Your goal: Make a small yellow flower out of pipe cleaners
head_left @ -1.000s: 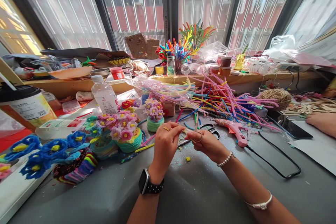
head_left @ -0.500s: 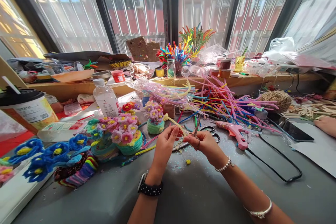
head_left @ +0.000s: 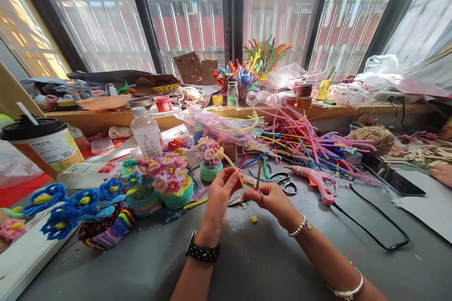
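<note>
Left hand (head_left: 219, 197): thumb and fingers pinch a pale yellow pipe cleaner (head_left: 231, 162) partway along. It runs between both hands, far end up and left, in front of the small flower pot (head_left: 211, 170); can't tell if it touches. Pinch looks like it's there to steady a floppy stem.

Right hand (head_left: 275, 201): fingertips closed near the stem's lower end, same hand gripping small scissors (head_left: 259, 175), blades up. Probably kept in the grip so the tool is handy while the fingertips stay usable. Blades aren't across the stem; can't tell if they're parted.

Just below the hands: yellow scrap (head_left: 254, 219) and glittery crumbs on the grey tabletop (head_left: 268, 268).

Right of the hands: black-handled scissors (head_left: 290, 188) lying flat, then the pink glue gun (head_left: 316, 179) on its side, nozzle left, grip toward the person, cord (head_left: 374, 229) looping off right. Seems laid for an easy right-hand pick-up while the cord stays off the middle.

Left: pink flower cluster (head_left: 171, 171) and blue flowers (head_left: 83, 200) in wrapped pots, likely grouped there to leave the front workspace free.

Behind: loose pipe cleaner pile (head_left: 300, 134), within reach I'd say, ball of twine (head_left: 372, 138) at its right end.

Far right: phone (head_left: 395, 176), white paper (head_left: 427, 204), and a co-worker's hand (head_left: 441, 171) at the frame edge.
</note>
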The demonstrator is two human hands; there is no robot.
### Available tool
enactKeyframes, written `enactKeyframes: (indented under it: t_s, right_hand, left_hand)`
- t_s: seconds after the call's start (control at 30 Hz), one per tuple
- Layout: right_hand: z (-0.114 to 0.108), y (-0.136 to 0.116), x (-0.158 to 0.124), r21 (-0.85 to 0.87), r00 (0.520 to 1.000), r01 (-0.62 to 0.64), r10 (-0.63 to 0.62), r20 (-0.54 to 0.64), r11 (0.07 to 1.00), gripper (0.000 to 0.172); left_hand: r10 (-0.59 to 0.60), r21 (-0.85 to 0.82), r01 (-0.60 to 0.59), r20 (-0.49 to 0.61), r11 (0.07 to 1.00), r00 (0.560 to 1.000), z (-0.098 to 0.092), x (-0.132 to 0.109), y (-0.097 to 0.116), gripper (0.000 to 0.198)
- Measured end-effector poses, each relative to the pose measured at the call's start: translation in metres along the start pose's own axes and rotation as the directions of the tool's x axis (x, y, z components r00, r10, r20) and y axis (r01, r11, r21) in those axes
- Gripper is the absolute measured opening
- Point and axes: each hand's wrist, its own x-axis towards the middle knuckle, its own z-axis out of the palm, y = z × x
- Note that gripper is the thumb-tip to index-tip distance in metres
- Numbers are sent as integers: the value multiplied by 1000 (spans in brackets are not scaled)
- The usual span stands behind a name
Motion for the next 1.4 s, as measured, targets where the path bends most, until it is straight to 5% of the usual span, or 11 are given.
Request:
enactKeyframes:
  t_s: [0.47,0.9,1.07,1.23,1.4]
  right_hand:
    - [1,4,2,5,998,-45,44,37,999,39]
    - [2,12,5,159,994,-50,34,100,986,52]
    - [5,21,10,81,999,-27,24,35,996,58]
    - [11,24,13,23,995,23,-25,98,999,59]
    - [11,18,7,-12,990,51,-49,133,999,56]
  left_hand:
    - [144,197,-133,-43,971,989,-4,4,-4,17]
    - [-30,95,35,-52,995,998,-3,4,1,25]
    - [-43,106,46,-27,993,999,-3,2,1,24]
    - [-134,164,116,100,980,986,-4,1,3,21]
    - [-157,114,145,100,983,983,-5,0,3,17]
